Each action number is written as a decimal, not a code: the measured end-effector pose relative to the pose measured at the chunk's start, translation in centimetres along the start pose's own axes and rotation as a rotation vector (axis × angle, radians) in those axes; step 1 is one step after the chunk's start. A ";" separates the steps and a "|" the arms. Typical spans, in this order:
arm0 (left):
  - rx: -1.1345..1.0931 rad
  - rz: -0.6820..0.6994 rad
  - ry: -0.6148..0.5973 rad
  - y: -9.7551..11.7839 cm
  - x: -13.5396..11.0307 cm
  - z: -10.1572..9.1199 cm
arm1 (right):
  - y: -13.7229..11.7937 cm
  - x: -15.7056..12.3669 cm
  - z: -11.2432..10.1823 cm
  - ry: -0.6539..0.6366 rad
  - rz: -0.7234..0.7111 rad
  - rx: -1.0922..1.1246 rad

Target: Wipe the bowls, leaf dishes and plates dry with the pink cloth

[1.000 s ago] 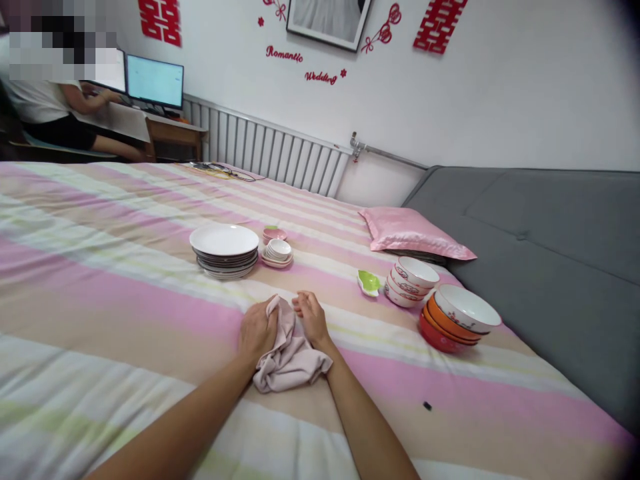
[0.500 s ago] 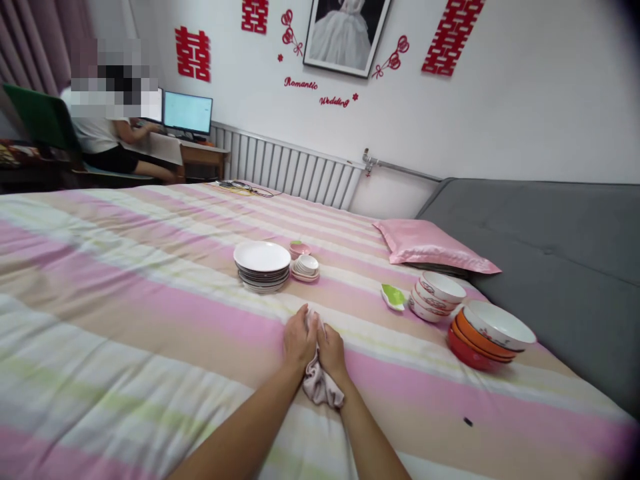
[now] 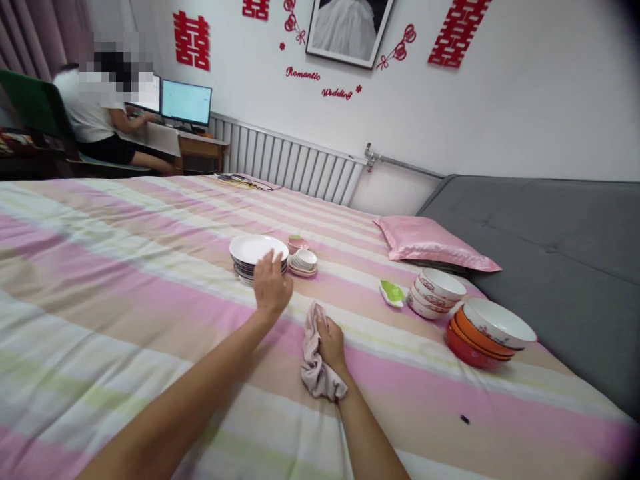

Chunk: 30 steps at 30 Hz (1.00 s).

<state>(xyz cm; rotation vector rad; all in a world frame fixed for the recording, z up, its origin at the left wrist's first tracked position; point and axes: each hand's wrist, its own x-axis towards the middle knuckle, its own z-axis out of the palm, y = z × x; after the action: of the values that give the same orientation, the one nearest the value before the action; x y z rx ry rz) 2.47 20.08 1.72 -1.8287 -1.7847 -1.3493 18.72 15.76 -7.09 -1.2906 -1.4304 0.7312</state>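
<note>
Cloth [image 3: 309, 357] bunched in the right hand's [image 3: 331, 343] curled fingers, left hand [image 3: 273, 287] spread at the plate stack [image 3: 250, 249]!
Early stages, by the look of it: the cloth's ready mid-bed [image 3: 125, 320], clear of every dish, and no plate is lifted; left fingers straight and unclenched at the stack's rim, contact impossible to call; small bowls [image 3: 304, 259] alongside, leaf-shaped dish [image 3: 392, 293] further right, patterned bowls [image 3: 434, 293] and orange-red bowls [image 3: 480, 343] toward the bed's headboard edge, all standing untouched.
</note>
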 end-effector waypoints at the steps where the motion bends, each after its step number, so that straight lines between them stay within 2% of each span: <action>1: 0.075 -0.003 -0.007 -0.7 1.1 -0.1 | 0.2 0.2 0.0 -0.010 0.006 0.021; 4: 0.254 0.005 -0.125 -2.7 3.1 0.1 | 0.7 0.9 -0.2 -0.033 0.023 0.081; 7: 0.339 0.014 -0.219 -4.3 3.3 1.1 | 1.2 1.5 -0.3 -0.047 0.043 0.127; 13: 0.366 0.092 -0.203 -6.3 3.2 2.1 | 1.3 1.8 -0.4 -0.110 0.067 0.204; 16: 0.362 0.105 -0.223 -6.5 3.6 1.8 | 1.3 1.6 -0.5 -0.131 0.101 0.242; 23: 0.275 0.129 -0.182 -6.5 3.6 0.9 | 0.8 1.4 -0.6 -0.158 0.132 0.307; 27: 0.219 0.192 -0.164 -6.2 3.6 0.2 | -0.1 1.4 -0.7 -0.124 0.193 0.346; 30: 0.160 0.278 -0.093 -5.0 3.4 -0.3 | -0.7 1.5 -1.0 -0.095 0.245 0.391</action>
<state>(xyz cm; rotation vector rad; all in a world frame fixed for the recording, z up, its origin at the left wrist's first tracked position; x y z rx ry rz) -2.74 23.19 2.37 -1.9892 -1.5567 -1.0062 19.60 16.86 -5.73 -1.1423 -1.1388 1.1859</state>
